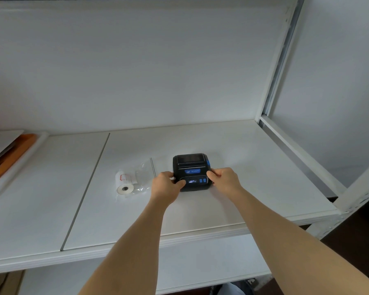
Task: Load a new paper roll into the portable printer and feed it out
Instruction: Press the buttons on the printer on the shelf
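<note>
A small black portable printer (191,167) with blue buttons and a lit display sits on the white shelf (232,162), its lid closed. My left hand (167,185) grips its left side, thumb resting on the front panel. My right hand (225,178) grips its right side, fingers curled around the edge. A white paper roll (124,184) lies on its side to the left of the printer, partly inside a clear plastic bag (143,177).
The shelf has a seam (87,188) running front to back on the left. Orange and white flat items (11,154) lie at the far left. A white metal rack post (283,60) and frame stand at the right edge. A lower shelf shows below.
</note>
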